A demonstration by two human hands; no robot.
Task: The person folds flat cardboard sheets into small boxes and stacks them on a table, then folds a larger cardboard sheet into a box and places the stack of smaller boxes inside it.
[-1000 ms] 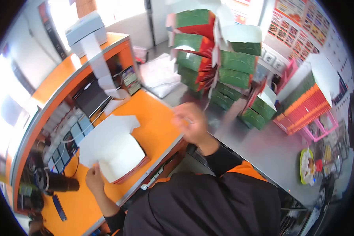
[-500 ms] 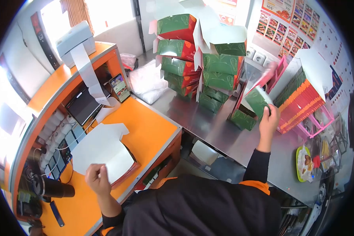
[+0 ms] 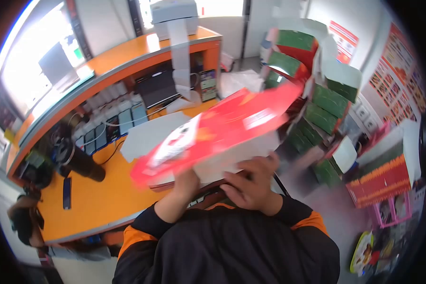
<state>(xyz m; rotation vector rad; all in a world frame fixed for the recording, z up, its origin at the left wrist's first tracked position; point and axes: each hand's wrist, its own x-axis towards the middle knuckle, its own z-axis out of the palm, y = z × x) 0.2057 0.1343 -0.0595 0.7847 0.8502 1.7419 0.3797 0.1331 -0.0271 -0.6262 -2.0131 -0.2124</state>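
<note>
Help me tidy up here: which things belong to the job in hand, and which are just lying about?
Likely part of the job:
- red carton, with the left hand and right hand at it
- white card on the orange counter
- stacked green boxes

Probably just lying about:
- black tumbler
- phone near the tumbler
- food plate

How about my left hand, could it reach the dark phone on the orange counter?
Likely yes: bare counter leads to the phone, but the left hand is busy at the red cardboard box.
</note>
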